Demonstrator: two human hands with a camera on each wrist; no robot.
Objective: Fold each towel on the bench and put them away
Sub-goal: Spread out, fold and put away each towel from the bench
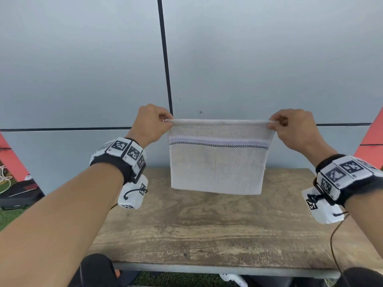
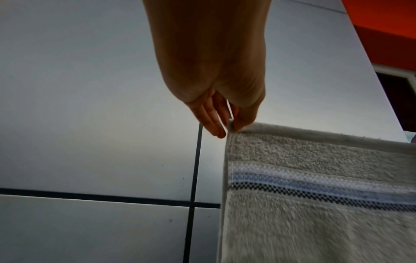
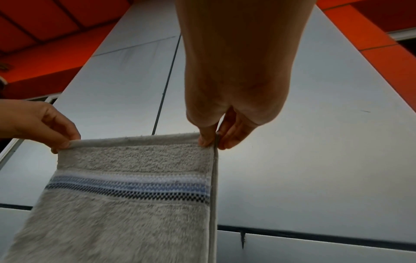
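A: Where do you stand on the task?

B: Your weathered wooden worktop (image 1: 207,224) shows no other towels and no stack; I'd judge you mid-fold. The pale grey terry towel with blue and black stripes (image 1: 217,162) hangs doubled over in the air above it, not yet put away.

A: And your grip?

B: Your left hand (image 1: 151,123) pinches one top corner, your right hand (image 1: 294,127) the other, thumb against fingertips, edge taut between them.
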